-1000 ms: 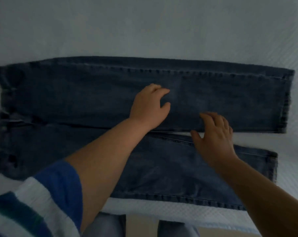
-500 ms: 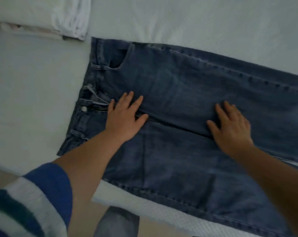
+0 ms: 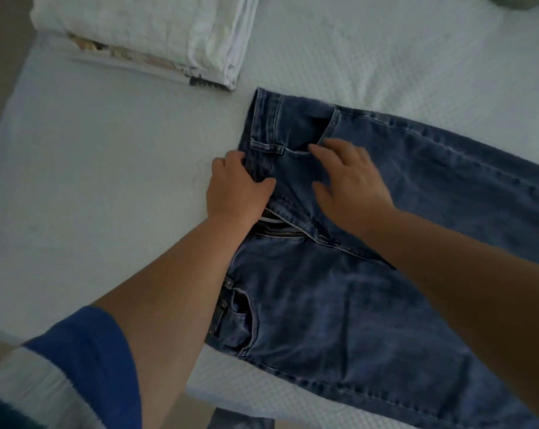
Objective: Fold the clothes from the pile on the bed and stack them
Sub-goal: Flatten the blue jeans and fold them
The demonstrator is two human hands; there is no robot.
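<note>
A white bed point(image 3: 107, 187) is filling the view, its textured cover stretching from 9 o'clock to 1 o'clock. Blue jeans point(image 3: 370, 305) are lying flat on it, taking up the stretch from centre to 4 o'clock, waistband pointing toward 10 o'clock and legs running off the edge at 3 o'clock; the fly is lying open, its zip showing. A folded white stack point(image 3: 157, 29) is sitting at 11 o'clock, well apart from the jeans, with a patterned layer showing underneath. A blue-and-white sleeve point(image 3: 85, 360) is showing at 7 o'clock. At centre, the left hand point(image 3: 235, 188) is gripping the waistband edge, fingers curled around the denim, thumb on top. Just beside it, toward 3 o'clock, the right hand point(image 3: 351, 181) is resting on the hip of the jeans, fingers spread and lightly bent, holding nothing.
</note>
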